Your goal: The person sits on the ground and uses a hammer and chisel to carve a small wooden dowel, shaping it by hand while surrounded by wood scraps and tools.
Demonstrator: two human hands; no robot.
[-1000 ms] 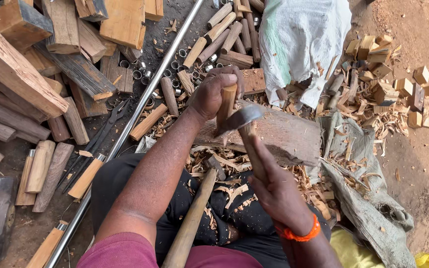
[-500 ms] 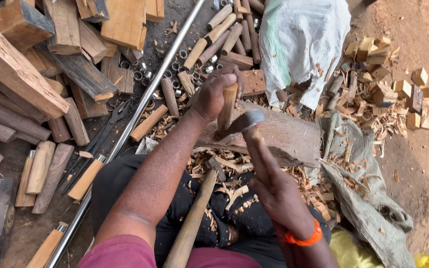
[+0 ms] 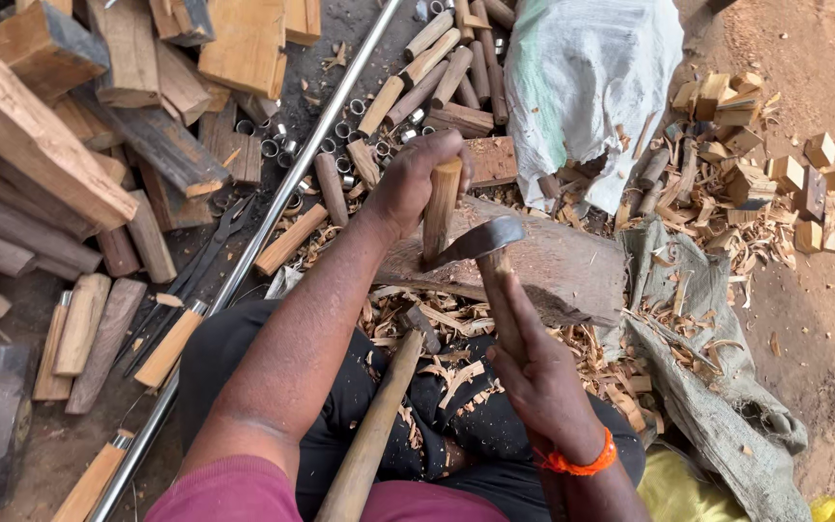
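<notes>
The left hand (image 3: pixel 417 184) is clenching the top of a short round wooden peg (image 3: pixel 440 208), keeping it standing nearly upright on the chopping log (image 3: pixel 553 266) that is lying across the middle of the scene. The right hand (image 3: pixel 538 372) is gripping the wooden handle of a small adze (image 3: pixel 480 244), and its curved metal blade is biting against the peg's near side, low down. Wood shavings (image 3: pixel 456 372) are littering the person's dark lap and the ground just near the log. A long tool handle (image 3: pixel 374 435) is leaning between the knees. To the left, a metal pipe (image 3: pixel 273 227) is running diagonally past stacked timber offcuts (image 3: pixel 41 145). Farther off, rounded pegs (image 3: pixel 437 63) are lying beside small metal rings (image 3: pixel 277 145), and a white sack (image 3: pixel 591 82) is sitting at far right beside scattered wood blocks (image 3: pixel 775 164).
</notes>
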